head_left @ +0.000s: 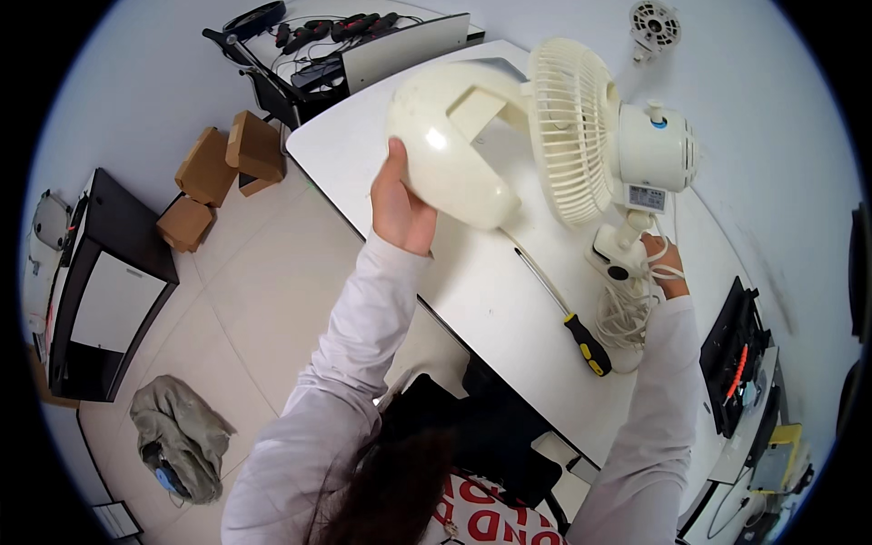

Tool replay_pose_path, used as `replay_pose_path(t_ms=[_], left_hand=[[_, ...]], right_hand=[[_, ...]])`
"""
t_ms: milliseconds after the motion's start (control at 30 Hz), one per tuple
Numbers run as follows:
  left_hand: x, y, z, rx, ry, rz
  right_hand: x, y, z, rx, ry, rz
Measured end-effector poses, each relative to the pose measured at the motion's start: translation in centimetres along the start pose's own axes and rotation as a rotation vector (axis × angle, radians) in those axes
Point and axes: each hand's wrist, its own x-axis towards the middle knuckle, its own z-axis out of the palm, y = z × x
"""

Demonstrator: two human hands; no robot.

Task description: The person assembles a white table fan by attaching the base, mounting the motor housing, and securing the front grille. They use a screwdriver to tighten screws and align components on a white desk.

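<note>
My left hand [402, 207] grips the near side of a rounded, cream-coloured plastic housing [422, 150] with a rectangular cut-out, its thumb lying on the outside. The housing is raised over the white table. On the right, my right hand [666, 266] is closed at the clip base of a small white electric fan [570, 136], its fingers partly hidden. The fan stands upright, its slatted guard facing the housing. A white power cord [622, 318] lies bundled below the base, with loops across the right hand. Between the hands, a black-and-yellow screwdriver [589, 345] rests on the table.
The white table [490, 318] has its front edge along my body. A wall-mounted fan [654, 32] hangs beyond it. Black electronics [731, 354] lie at the right. Cardboard boxes [207, 168], a dark cabinet [118, 291] and a grey cloth bundle [180, 436] stand or lie to the left.
</note>
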Motion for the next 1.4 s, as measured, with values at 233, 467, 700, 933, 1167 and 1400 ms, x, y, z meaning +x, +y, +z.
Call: replay_pose_path(t_ms=[233, 467, 700, 933, 1167, 1400], left_hand=[[-3.8, -5.7, -1.4, -0.125, 0.231, -0.371], [-5.5, -10.9, -0.5, -0.061, 0.187, -0.318], [-7.0, -13.9, 0.2, 0.295, 0.098, -0.398], [-5.7, -9.8, -1.0, 0.783, -0.298, -0.525], [-2.3, -7.0, 1.0, 1.985, -0.484, -0.036], [3.6, -12.9, -3.4, 1.53, -1.038, 0.323]], right_hand=[[0.3, 0.1, -0.4, -0.097, 0.02, -0.143], [0.5, -1.3, -1.1, -0.034, -0.048, -0.055], [0.6, -1.8, -1.7, 0.024, -0.133, 0.061], [0.6, -1.6, -1.5, 0.206, -0.127, 0.174], [0.8, -0.2, -0.6, 0.28, -0.082, 0.202], [0.6, 0.0, 0.7, 0.387, 0.075, 0.093]])
